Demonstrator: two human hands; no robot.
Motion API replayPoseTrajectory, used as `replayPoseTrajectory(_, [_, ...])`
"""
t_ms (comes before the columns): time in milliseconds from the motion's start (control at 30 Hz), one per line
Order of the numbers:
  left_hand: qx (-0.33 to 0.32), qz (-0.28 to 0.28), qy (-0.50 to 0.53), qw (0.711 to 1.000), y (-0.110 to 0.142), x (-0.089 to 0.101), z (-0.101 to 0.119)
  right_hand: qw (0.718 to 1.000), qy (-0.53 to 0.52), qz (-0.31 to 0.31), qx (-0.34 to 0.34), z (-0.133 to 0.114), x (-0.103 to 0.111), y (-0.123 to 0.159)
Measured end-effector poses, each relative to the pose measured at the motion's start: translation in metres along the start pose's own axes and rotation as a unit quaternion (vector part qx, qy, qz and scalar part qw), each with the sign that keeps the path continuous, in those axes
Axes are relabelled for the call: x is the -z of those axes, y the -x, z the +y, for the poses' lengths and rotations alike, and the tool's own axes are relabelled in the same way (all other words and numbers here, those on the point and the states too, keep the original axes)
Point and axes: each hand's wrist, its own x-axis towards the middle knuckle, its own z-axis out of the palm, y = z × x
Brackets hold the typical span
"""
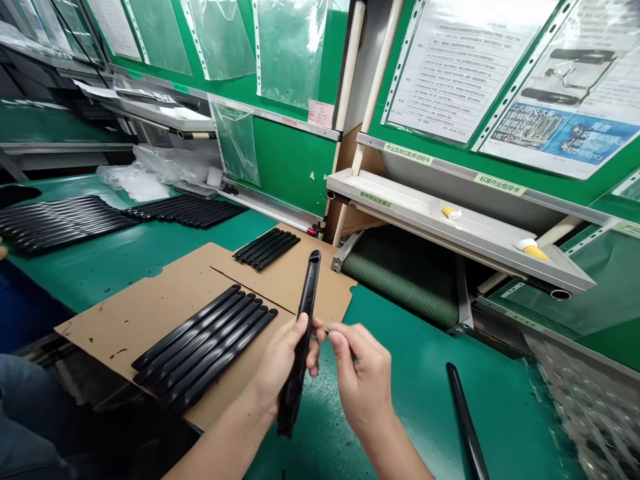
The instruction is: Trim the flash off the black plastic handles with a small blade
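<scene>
In the head camera's view, a person's left hand (280,360) closes its grip around a black bar (311,287), tilted above the green desk (410,393); the right hand (365,373) pinches a thin piece (327,329), too small to identify, beside it. The held bar appears mid-work. Two rows of bars (204,343) lie on cardboard (185,273), larger batches (70,220) farther left; which are finished cannot be told. Another bar (465,419) lies alone, right.

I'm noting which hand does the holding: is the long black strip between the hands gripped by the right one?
No, the left hand grips the black strip, while the right hand is pinched beside it.
</scene>
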Motion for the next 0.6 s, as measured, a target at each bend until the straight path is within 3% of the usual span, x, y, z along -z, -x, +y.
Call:
replayPoseTrajectory(67, [-0.031,-0.008,0.056,0.998,-0.001,0.002,0.011,0.996,-0.029,-0.082,-0.030,0.001,0.002,0.008])
replayPoseTrajectory(167, [-0.045,-0.033,0.120,0.991,-0.001,0.005,0.026,0.991,0.021,-0.125,-0.030,0.007,0.000,0.030])
replayPoseTrajectory(300, [-0.025,-0.049,0.129,0.990,0.003,0.003,0.027,0.987,0.070,-0.141,0.000,0.011,-0.005,0.046])
replayPoseTrajectory(467, [0.004,-0.057,0.091,0.994,0.009,-0.003,0.018,0.982,0.104,-0.152,0.046,0.011,-0.004,0.041])
replayPoseTrajectory(600, [0.016,-0.070,0.062,0.996,0.012,-0.004,0.017,0.966,0.192,-0.104,0.140,0.013,-0.004,0.043])
